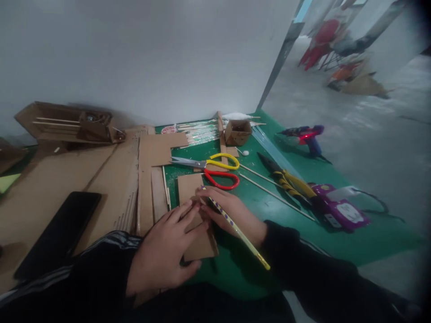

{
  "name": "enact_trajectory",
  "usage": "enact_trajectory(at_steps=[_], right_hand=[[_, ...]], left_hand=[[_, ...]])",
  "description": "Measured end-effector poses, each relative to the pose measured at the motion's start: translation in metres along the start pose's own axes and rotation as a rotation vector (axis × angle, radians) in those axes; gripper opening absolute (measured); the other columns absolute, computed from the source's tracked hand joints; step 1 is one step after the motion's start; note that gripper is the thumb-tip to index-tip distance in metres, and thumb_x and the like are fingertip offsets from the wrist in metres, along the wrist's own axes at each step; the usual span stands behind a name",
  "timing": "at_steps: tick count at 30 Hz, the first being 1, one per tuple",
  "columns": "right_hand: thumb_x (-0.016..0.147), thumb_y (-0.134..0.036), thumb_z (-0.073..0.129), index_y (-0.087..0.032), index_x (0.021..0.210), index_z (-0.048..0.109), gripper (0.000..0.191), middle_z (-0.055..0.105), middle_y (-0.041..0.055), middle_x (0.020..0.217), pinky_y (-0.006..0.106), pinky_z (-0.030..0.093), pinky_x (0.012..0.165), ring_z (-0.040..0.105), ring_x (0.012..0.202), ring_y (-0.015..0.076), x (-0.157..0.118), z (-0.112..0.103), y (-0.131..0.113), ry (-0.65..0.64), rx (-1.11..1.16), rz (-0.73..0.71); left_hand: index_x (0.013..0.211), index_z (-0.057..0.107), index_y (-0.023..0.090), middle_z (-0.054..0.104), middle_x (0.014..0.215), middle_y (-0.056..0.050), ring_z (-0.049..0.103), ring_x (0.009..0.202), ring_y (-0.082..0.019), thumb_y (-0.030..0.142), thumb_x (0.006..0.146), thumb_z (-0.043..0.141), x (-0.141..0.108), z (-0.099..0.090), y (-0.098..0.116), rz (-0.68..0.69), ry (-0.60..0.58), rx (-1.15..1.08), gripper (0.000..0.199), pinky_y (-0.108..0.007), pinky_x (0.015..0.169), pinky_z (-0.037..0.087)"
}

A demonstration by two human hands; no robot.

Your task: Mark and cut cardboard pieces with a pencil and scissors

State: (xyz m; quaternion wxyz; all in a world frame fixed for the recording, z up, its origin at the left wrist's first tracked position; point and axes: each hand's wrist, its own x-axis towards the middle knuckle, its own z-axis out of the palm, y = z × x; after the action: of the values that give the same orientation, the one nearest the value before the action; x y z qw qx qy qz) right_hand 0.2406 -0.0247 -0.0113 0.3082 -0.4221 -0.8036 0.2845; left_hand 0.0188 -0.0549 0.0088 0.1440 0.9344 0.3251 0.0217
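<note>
My right hand [235, 215] is closed around a yellow pencil [240, 234] with purple dots, its eraser end slanting down toward me. The pencil's lower part is hidden by my fingers, over a small piece of cardboard [190, 183]. Spread flat, my left hand [168, 246] presses on that same cardboard from the left, with its fingertips close to my right fingers. Just beyond both hands lie scissors [206, 165] with one yellow and one red handle, blades parted and pointing left.
Pliers [286, 179], a purple power adapter [341, 208] and a glue gun [308, 137] with a red light lie right on the green table [336, 179]. A small cardboard box [238, 132] stands behind the scissors. At left are a black phone [60, 233] and cardboard sheets [101, 166].
</note>
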Motion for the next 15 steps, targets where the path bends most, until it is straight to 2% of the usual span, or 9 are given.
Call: enact_trajectory(at_steps=[6,15], right_hand=[[0.096,-0.014,0.051,-0.022,0.121,0.058,0.027,0.063,0.0101,0.126,0.038,0.047,0.104,0.059,0.12,0.0214,0.0026,-0.0018,-0.003,-0.03,-0.008,-0.018],[0.098,-0.015,0.049,-0.022,0.122,0.058,0.026,0.062,0.0103,0.127,0.037,0.046,0.106,0.058,0.121,0.0204,0.0028,-0.0025,-0.0036,-0.038,0.002,-0.023]], left_hand=[[0.148,0.04,0.025,0.026,0.161,-0.012,0.019,0.148,-0.036,0.035,0.077,0.068,-0.0005,-0.0007,0.0003,0.007,0.007,-0.01,0.077,-0.054,0.117,0.028],[0.147,0.041,0.023,0.028,0.16,-0.012,0.02,0.148,-0.036,0.033,0.078,0.067,-0.0017,-0.0008,0.002,0.013,0.022,-0.014,0.075,-0.054,0.117,0.027]])
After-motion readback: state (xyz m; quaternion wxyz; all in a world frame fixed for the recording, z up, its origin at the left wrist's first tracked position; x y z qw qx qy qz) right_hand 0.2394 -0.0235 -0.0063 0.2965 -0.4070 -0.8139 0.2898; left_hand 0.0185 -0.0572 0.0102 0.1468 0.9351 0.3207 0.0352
